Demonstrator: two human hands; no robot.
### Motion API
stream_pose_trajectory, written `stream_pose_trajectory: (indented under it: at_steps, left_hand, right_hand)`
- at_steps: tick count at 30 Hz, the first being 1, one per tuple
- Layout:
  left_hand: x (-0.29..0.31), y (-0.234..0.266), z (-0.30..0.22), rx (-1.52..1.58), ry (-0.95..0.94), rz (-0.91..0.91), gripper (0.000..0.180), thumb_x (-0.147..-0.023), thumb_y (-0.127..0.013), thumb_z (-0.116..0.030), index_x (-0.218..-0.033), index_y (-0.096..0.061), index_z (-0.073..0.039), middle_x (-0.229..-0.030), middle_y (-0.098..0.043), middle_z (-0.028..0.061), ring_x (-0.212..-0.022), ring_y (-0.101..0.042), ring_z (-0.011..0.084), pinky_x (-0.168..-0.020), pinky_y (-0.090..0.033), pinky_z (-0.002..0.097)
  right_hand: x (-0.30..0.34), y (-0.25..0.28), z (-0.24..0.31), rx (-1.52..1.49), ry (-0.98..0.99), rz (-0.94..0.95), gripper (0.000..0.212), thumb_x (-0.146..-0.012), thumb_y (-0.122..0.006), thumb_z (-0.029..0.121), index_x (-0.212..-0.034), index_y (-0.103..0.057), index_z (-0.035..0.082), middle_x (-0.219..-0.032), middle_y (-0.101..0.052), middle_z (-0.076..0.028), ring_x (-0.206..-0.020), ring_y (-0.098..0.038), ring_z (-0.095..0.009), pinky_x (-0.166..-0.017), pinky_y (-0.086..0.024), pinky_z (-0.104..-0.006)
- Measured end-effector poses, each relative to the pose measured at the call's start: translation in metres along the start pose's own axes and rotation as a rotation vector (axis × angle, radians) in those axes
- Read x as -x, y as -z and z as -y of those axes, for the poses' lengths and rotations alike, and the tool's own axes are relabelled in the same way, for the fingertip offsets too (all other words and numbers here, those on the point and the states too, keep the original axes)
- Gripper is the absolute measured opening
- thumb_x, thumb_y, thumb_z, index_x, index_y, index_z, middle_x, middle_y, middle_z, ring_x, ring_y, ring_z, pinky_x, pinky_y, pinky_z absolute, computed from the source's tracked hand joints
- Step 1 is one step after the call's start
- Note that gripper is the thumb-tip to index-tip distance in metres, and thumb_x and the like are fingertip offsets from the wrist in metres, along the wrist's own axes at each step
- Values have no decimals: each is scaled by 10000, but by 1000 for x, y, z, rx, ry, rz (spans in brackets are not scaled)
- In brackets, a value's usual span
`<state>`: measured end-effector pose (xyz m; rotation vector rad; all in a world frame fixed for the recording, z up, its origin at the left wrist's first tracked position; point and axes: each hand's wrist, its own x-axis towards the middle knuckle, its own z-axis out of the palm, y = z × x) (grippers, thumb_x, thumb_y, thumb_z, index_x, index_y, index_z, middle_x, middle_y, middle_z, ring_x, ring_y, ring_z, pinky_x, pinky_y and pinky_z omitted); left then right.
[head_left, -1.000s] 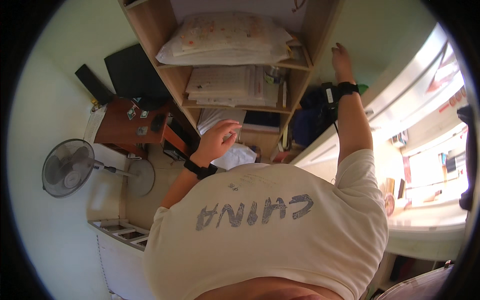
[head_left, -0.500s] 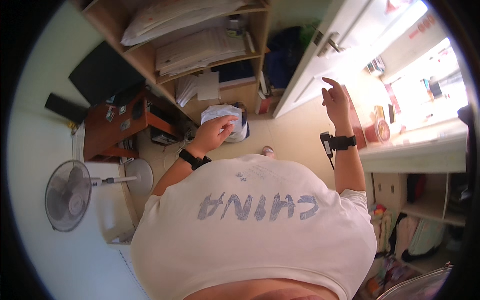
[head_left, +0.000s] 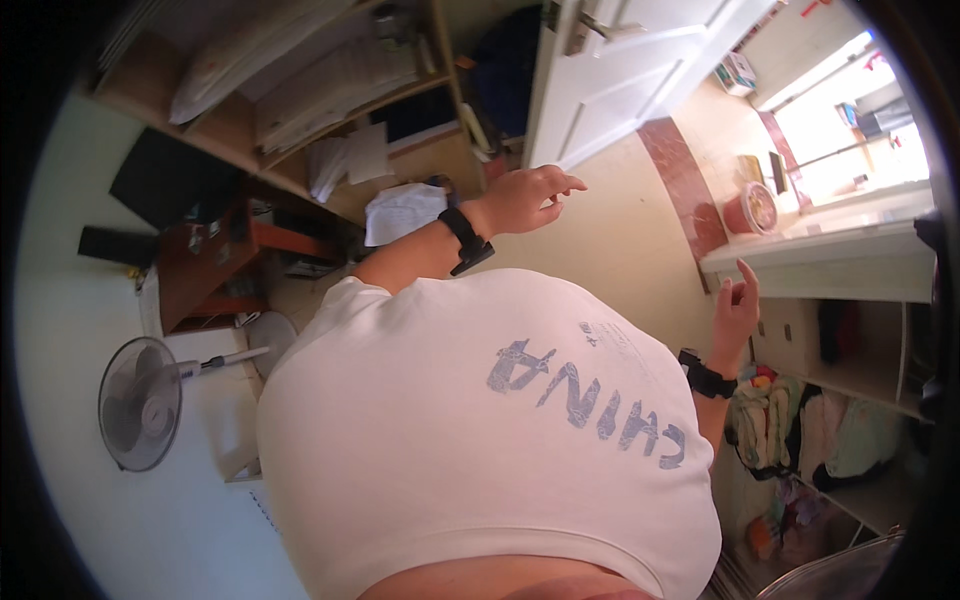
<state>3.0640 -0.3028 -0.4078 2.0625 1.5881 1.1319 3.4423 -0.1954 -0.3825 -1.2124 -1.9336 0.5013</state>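
Observation:
My left hand (head_left: 525, 200) reaches forward over the floor, its fingers loosely stretched and thumb apart, with nothing in it. Beyond it stands the white panelled door (head_left: 620, 80), swung open; hand and door look apart. At the right, my right hand (head_left: 737, 312) is raised with the index finger extended, and holds nothing. The pale cabinet (head_left: 830, 275) with open compartments is nearest to it. Each wrist wears a black band, the left wrist's band (head_left: 466, 242) carrying a small dark box.
A wooden shelf unit (head_left: 445, 110) with papers stands at the far left, a white bag (head_left: 403, 212) below it. Left are a brown desk (head_left: 205, 265) and a standing fan (head_left: 142, 403). A reddish threshold strip (head_left: 682, 185) crosses the doorway; a pink tub (head_left: 752, 208) sits beside folded-clothes shelves (head_left: 770, 420).
My body has turned right. The left hand has swung from above the white bag toward the door, and the right hand has dropped back beside the cabinet. Both hands stay without anything in them.

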Motion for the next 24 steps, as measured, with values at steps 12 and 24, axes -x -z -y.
stream_pose_trajectory:
  at_steps: [12,24]
  left_hand:
    - [-106,-68,-17,168,-235,357,305,-869,-610,-51,-1163,-647,-128,-1004,-653,80,-798,-655,246,-697,-530,350]
    - [-105,-52,31,284,-380,448,312,-893,-572,25,-1176,-640,-87,-1186,-581,134,-911,-648,251,-786,-537,340]
  right_hand:
    - [40,49,-18,198,-197,-375,630,-766,-533,-79,-1348,-528,163,-928,-582,-81,-722,-593,-246,-620,-498,-353]
    - [124,-1,60,407,-327,-548,553,-755,-548,-61,-1271,-579,137,-944,-583,-87,-726,-606,-269,-620,-511,-361]
